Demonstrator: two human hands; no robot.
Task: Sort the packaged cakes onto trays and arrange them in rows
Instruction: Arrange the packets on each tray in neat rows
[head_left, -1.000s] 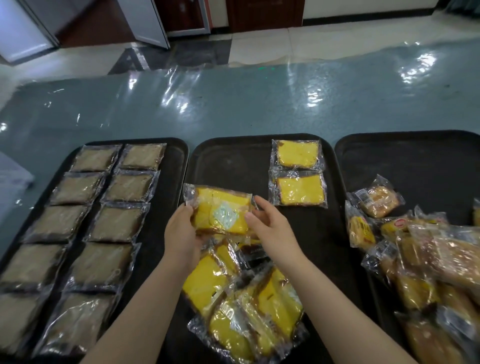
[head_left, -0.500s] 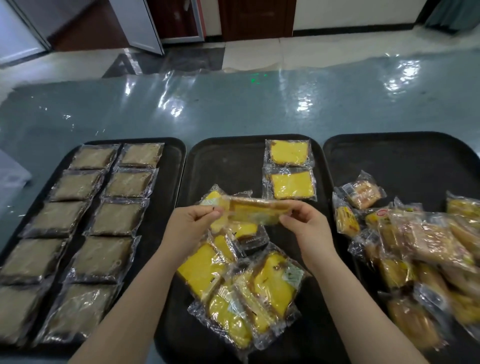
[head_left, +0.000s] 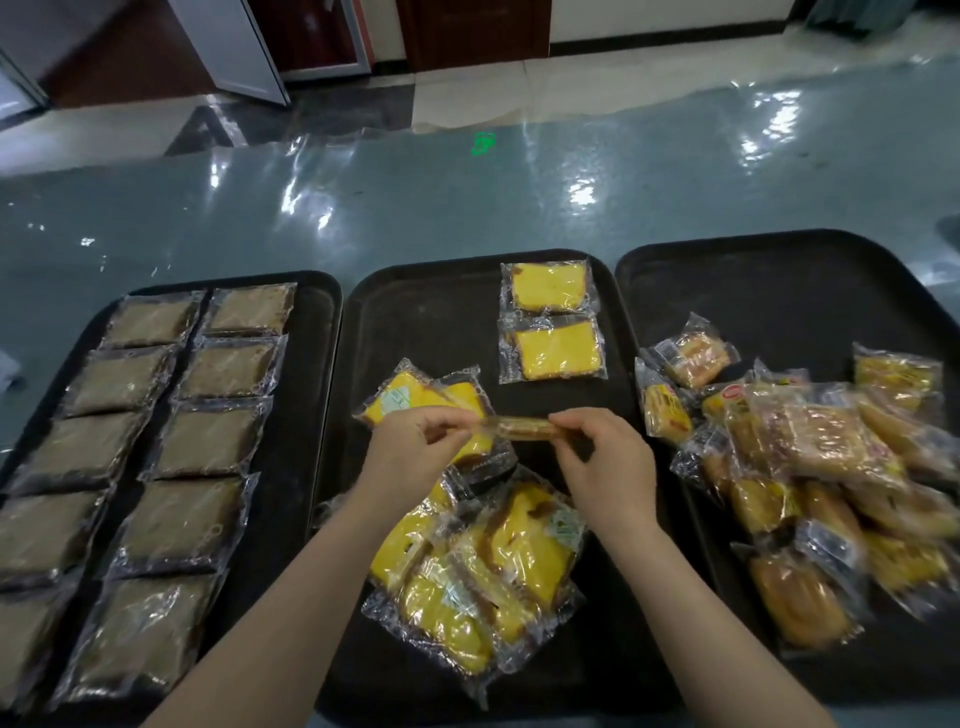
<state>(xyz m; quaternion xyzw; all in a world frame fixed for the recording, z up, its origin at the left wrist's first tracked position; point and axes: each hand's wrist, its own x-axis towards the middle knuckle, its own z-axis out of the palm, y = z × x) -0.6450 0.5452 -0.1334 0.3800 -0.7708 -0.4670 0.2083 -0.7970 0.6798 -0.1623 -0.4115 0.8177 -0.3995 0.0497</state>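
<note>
On your left, brown tray: two columns of brown wrapped cakes (head_left: 208, 441) already fill the left tray (head_left: 317, 364) in rows; nothing here needs you, so an elbow dragged across the near packets is the only way to spoil it.

Left hand: your left hand (head_left: 410, 457) pinches one end of the held cake (head_left: 519, 428); only the fingertips have it, and the film looks slick.

Held cake: it hangs edge-on between your hands above the middle tray (head_left: 415, 312); if it turns further or one pinch slips, it drops onto the loose yellow pile (head_left: 483, 566) and you sort it twice.

Right hand: your right hand (head_left: 608, 462) pinches the other end, well apart from the left; pulling the ends outward could tear the seal.

Target row: two yellow cakes (head_left: 553, 325) lie one behind the other at the far right of the middle tray; the next slot is just nearer you, and a careless landing would overlap or nudge the lower one crooked.

Right tray: mixed bread packets (head_left: 805, 467) are heaped on the right tray (head_left: 779, 291), close to your right wrist; a wide swing could knock one across.
</note>
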